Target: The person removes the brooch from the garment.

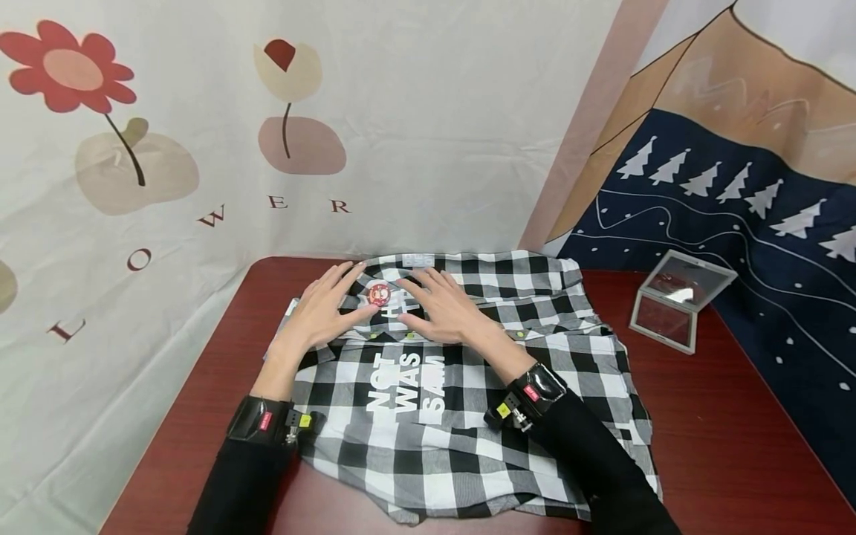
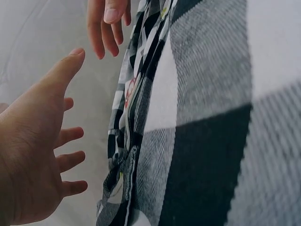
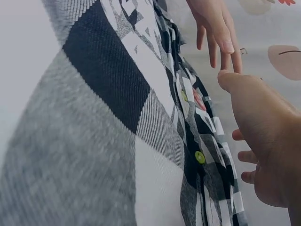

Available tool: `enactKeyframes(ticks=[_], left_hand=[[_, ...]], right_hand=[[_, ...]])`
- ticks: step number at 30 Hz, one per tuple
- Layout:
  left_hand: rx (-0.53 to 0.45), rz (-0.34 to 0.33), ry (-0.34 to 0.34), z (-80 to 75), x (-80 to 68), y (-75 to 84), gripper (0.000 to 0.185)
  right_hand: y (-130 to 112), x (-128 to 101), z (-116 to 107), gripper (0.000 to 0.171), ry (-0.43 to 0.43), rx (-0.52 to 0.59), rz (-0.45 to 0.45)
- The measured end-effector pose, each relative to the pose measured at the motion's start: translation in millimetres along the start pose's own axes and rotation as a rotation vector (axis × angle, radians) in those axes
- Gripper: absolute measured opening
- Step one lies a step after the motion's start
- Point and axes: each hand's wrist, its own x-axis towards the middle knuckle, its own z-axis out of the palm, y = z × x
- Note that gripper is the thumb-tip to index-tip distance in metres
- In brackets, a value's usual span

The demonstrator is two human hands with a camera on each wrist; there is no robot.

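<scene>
A black-and-white checked shirt (image 1: 461, 457) lies across the table, with white lettering (image 1: 406, 386), a round red patch (image 1: 378, 295) and yellow-green buttons (image 3: 200, 157). Over its far left part is my left hand (image 1: 328, 305), fingers spread. My right hand (image 1: 449, 308) is to its right, fingers also extended, near the row of buttons. Both wrist views show a gap between the hands and the cloth, and neither hand holds anything. In the left wrist view, the left palm (image 2: 35, 141) faces the shirt from the side.
The dark red wooden table (image 1: 729, 438) extends to both sides of the shirt. An open square case with clear panels (image 1: 682, 290) stands at the right. Behind the table hangs a pale printed cloth (image 1: 428, 96), with a navy tree-patterned one (image 1: 742, 223) at right.
</scene>
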Motion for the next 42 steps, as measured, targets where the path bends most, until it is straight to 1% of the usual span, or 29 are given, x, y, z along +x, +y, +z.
enactKeyframes(ticks=[6,13,18,19,24,25,26,32,42], left_hand=[[-0.016,-0.004,-0.010,0.8,-0.8,-6.8,0.094],[-0.053,-0.027,-0.040,0.6,-1.9,-10.0,0.094],[-0.068,-0.044,-0.059,-0.1,-2.7,-10.6,0.096],[-0.068,-0.048,-0.062,-0.1,-2.9,-10.8,0.096],[-0.068,-0.055,-0.073,0.7,-3.0,-11.4,0.097],[-0.068,-0.056,-0.076,1.0,-3.1,-11.5,0.097],[-0.066,-0.056,-0.078,1.4,-3.1,-11.6,0.097],[-0.064,-0.046,-0.075,2.5,-3.1,-11.2,0.096],[-0.066,-0.046,-0.082,1.6,-5.3,-11.2,0.097]], right_hand=[[-3,13,3,0.073,-0.013,-0.012,-0.026],[-8,27,8,0.067,-0.010,-0.038,-0.061],[-12,35,10,0.064,0.010,-0.013,-0.090],[-8,38,16,0.065,0.024,-0.009,-0.104],[-10,46,21,0.060,0.052,-0.004,-0.146],[-11,47,22,0.060,0.055,-0.011,-0.149],[-17,47,17,0.057,0.050,-0.016,-0.147],[-20,51,21,0.051,0.070,-0.035,-0.163],[-24,59,27,0.041,0.080,-0.061,-0.146]])
